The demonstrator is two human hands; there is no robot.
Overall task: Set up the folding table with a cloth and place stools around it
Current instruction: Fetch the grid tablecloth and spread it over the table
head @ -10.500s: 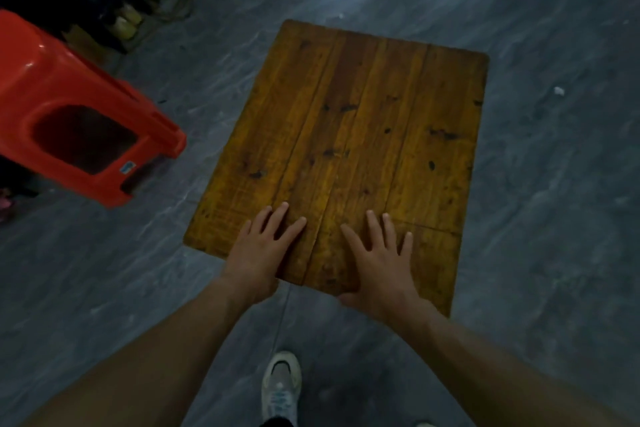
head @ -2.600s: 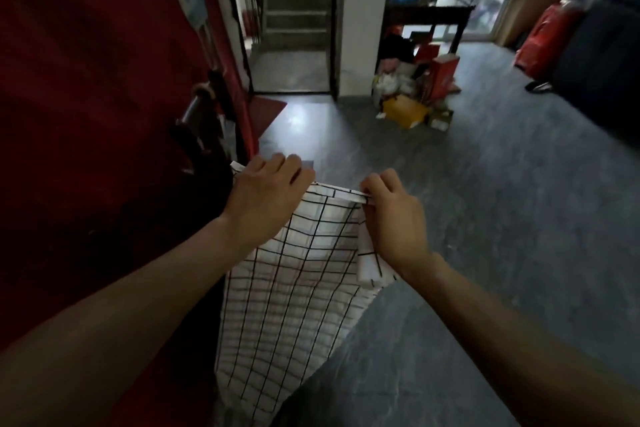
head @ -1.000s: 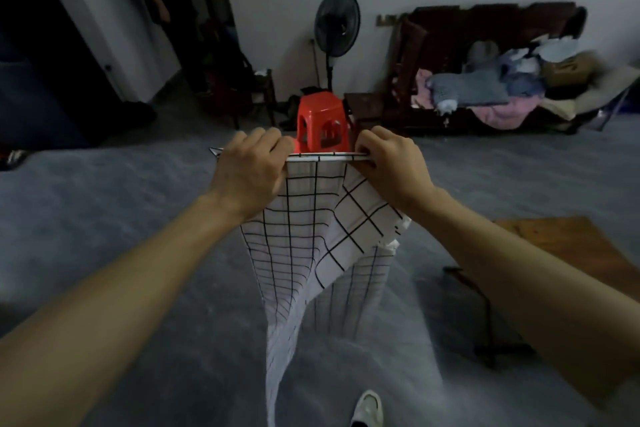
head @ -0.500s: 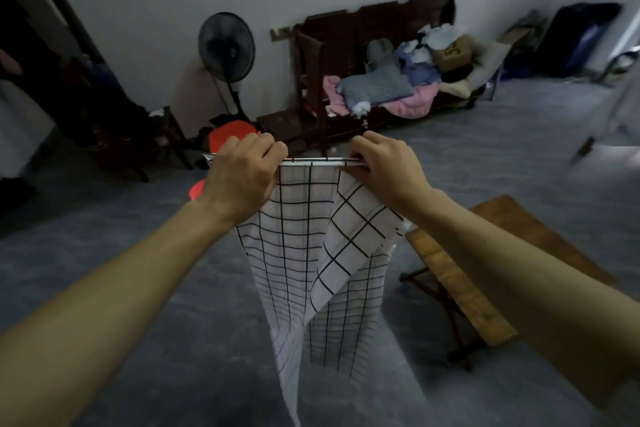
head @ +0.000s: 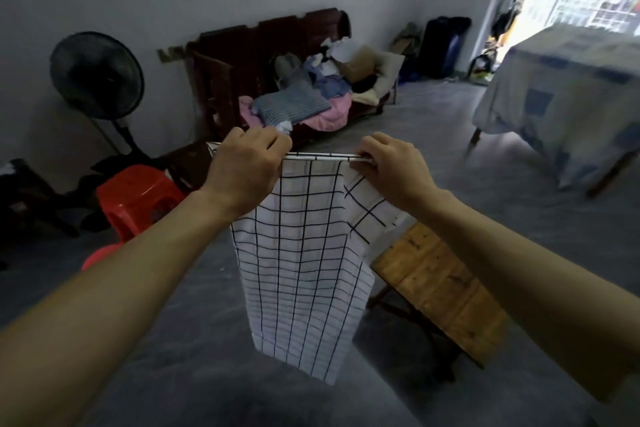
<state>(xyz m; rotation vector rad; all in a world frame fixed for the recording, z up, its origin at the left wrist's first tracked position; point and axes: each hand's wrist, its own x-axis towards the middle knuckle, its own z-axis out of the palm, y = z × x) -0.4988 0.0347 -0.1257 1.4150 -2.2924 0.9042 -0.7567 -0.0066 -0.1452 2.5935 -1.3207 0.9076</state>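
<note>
A white cloth [head: 301, 267] with a black grid pattern hangs folded in front of me. My left hand [head: 244, 172] and my right hand [head: 391, 168] both grip its top edge, held taut between them at chest height. The wooden folding table [head: 440, 284] stands unfolded on its dark legs at lower right, partly hidden by the cloth and my right forearm. A red plastic stool [head: 136, 199] stands on the floor to the left, behind my left forearm.
A dark wooden bench [head: 277, 55] piled with clothes lines the far wall. A black standing fan [head: 97, 76] is at the left. A cloth-covered table [head: 568, 87] fills the right side near a bright window. Grey floor lies between.
The view has swung right since the earlier frames. The wooden table has come closer and the red stool has shifted left. Both hands still hold the cloth's top edge.
</note>
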